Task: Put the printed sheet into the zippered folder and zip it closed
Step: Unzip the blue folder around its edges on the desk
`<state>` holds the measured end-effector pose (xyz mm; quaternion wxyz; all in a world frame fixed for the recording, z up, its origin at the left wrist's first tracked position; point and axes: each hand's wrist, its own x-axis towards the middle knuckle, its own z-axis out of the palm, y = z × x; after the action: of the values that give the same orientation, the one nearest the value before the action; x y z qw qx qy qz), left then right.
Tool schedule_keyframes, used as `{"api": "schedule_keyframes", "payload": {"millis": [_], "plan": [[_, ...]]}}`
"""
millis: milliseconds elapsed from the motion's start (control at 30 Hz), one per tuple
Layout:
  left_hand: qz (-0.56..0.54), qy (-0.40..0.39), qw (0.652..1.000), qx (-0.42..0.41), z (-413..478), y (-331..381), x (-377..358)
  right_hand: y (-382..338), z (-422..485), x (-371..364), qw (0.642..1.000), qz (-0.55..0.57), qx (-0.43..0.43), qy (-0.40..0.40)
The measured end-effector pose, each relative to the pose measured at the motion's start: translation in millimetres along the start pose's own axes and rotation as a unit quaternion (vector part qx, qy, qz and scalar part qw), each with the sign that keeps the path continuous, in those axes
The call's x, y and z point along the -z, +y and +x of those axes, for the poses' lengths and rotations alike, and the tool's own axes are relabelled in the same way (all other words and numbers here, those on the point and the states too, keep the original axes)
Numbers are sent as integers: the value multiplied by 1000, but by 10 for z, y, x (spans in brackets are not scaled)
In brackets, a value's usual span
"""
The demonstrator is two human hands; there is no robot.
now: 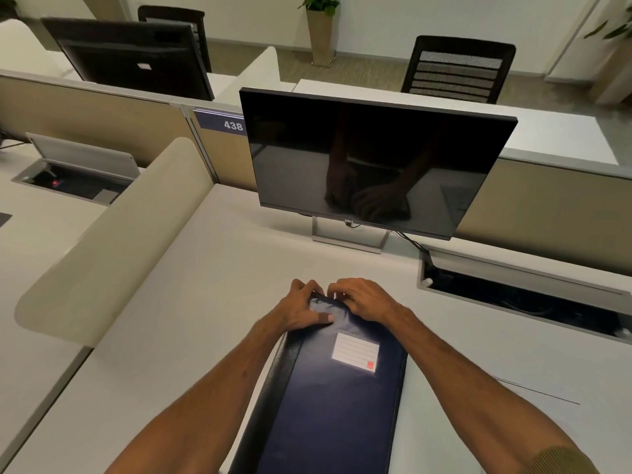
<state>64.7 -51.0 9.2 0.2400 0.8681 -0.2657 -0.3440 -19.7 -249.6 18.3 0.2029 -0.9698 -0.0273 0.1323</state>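
The left grip (301, 311) pinches the zippered folder's (335, 412) far corner, thumb on its cover; the right grip (363, 299) curls over the far edge beside it. The folder lies on the tabletop (205, 302), monitor (376, 159) at 12 o'clock.

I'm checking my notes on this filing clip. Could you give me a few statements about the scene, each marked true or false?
1. The left hand and the right hand both hold the far end of the folder. True.
2. The monitor shows a document. False: its screen is dark.
3. The folder stands upright. False: it lies flat on the desk.
4. A white lined label sits on the folder's cover. True.
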Motion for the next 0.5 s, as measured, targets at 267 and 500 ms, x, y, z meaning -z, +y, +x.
{"api": "schedule_keyframes", "payload": {"millis": [267, 500], "plan": [[-11, -16, 1000, -2, -37, -18, -97, 9, 3, 6, 999, -30, 26, -9], [-34, 8, 999, 14, -102, -176, 26, 224, -193, 14, 995, -85, 44, -23]]}}
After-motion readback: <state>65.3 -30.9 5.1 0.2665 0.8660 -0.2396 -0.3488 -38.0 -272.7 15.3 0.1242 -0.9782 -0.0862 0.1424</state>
